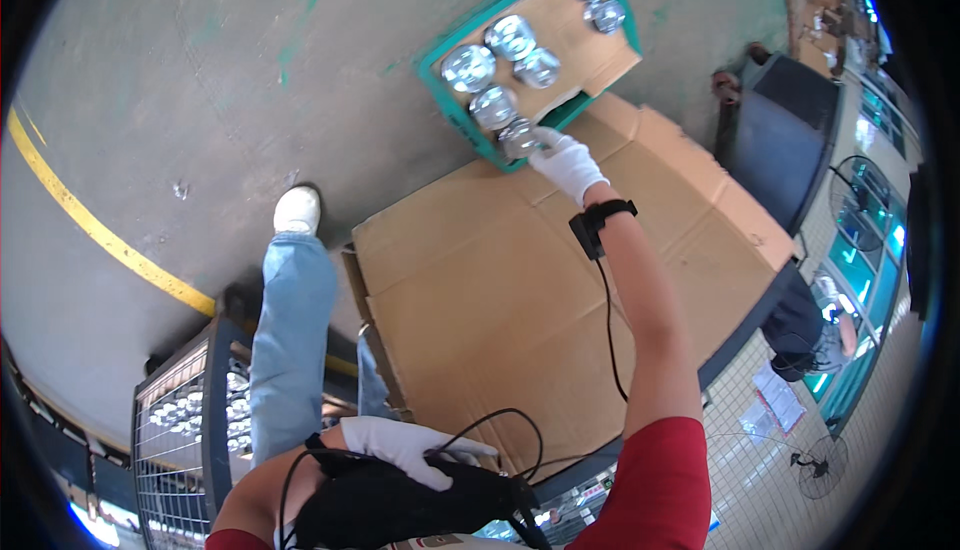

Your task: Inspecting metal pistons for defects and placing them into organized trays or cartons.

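My right hand (567,163), in a white glove, reaches out to the near corner of a green crate (432,68). Its fingers close on a shiny round metal part (518,137), which is partly hidden by the fingertips. Several similar silvery round parts (468,69) stand beside it on a cardboard sheet (560,20) in the crate. Close to my body is my left hand (400,445), also gloved in white. Its fingers are stretched out and hold nothing, next to a black pouch-like thing (400,505) and a black cable.
A large flattened cardboard sheet (520,290) lies between me and the crate. Lower left stands a wire-mesh cage (180,450) with many shiny parts. A yellow line (110,240) crosses the floor. A dark grey bin-like object (780,135) and another person (800,325) are at the right.
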`<state>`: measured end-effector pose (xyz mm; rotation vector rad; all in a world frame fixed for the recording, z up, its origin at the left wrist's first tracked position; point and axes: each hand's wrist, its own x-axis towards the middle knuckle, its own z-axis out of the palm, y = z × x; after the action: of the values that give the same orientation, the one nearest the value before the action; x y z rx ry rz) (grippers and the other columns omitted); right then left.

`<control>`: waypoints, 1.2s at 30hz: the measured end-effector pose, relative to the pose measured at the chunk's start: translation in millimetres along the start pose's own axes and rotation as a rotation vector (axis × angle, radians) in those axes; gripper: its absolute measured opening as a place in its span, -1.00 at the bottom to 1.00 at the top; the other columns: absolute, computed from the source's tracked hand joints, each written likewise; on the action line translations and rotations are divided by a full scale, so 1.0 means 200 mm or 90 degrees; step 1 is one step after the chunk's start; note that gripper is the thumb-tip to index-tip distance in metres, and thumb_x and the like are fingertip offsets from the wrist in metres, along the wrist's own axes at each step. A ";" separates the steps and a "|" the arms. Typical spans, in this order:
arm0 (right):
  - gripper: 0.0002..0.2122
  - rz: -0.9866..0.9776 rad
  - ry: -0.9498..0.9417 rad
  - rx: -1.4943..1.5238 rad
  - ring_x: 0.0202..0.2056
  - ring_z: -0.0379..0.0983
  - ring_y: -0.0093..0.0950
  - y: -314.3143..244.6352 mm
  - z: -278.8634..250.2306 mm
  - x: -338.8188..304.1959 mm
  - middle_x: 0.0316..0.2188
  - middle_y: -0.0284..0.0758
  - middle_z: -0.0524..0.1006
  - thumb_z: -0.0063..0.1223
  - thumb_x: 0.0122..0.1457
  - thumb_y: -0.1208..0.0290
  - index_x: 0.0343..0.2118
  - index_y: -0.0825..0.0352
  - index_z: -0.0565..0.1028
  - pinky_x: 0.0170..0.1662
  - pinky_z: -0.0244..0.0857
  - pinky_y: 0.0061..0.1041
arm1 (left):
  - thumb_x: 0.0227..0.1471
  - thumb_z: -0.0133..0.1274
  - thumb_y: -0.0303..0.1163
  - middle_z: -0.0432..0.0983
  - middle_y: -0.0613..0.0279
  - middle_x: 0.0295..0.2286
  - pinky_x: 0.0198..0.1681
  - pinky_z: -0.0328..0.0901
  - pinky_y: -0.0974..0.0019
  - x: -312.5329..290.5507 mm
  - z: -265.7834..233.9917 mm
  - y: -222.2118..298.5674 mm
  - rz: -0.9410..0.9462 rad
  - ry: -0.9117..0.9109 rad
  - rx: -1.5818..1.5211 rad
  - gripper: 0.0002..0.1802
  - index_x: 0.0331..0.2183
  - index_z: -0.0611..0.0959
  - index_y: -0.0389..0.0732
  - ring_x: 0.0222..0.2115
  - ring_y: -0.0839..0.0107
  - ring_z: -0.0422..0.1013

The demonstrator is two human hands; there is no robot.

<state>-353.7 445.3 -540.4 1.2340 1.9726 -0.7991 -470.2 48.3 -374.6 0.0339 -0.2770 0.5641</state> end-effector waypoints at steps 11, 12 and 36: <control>-0.57 -0.410 0.162 -0.173 -0.24 0.54 -0.11 -0.35 -0.82 -1.82 -0.18 -0.07 0.55 0.20 -0.03 0.54 -0.03 0.37 0.44 -0.22 0.47 -0.22 | 0.16 0.14 -0.26 0.13 0.14 0.26 0.32 -0.09 0.32 0.28 0.46 -0.36 -0.058 -0.149 -0.008 -0.15 0.32 0.10 -0.27 0.27 0.40 0.04; -0.58 -0.389 0.178 -0.148 -0.26 0.55 -0.12 -0.29 -0.80 -1.98 -0.18 -0.09 0.55 0.20 -0.03 0.54 -0.04 0.36 0.44 -0.23 0.46 -0.23 | 0.17 0.11 -0.29 0.16 0.15 0.25 0.32 -0.08 0.35 0.31 0.50 -0.41 -0.058 -0.149 0.059 -0.20 0.31 0.13 -0.28 0.25 0.41 0.07; -0.58 0.028 0.020 0.065 -0.23 0.51 -0.15 1.54 1.06 -3.70 -0.24 -0.23 0.55 0.19 -0.10 0.24 -0.11 0.22 0.52 -0.22 0.44 -0.17 | 0.09 0.11 -0.42 0.28 0.11 0.20 0.29 0.00 0.28 1.51 0.56 -1.28 -0.550 0.071 0.134 -0.29 0.24 0.29 -0.38 0.20 0.38 0.20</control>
<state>218.3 15.8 -123.2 1.3522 1.9431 -0.8729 -116.9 -21.5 -175.1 0.3101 -0.0730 -0.2673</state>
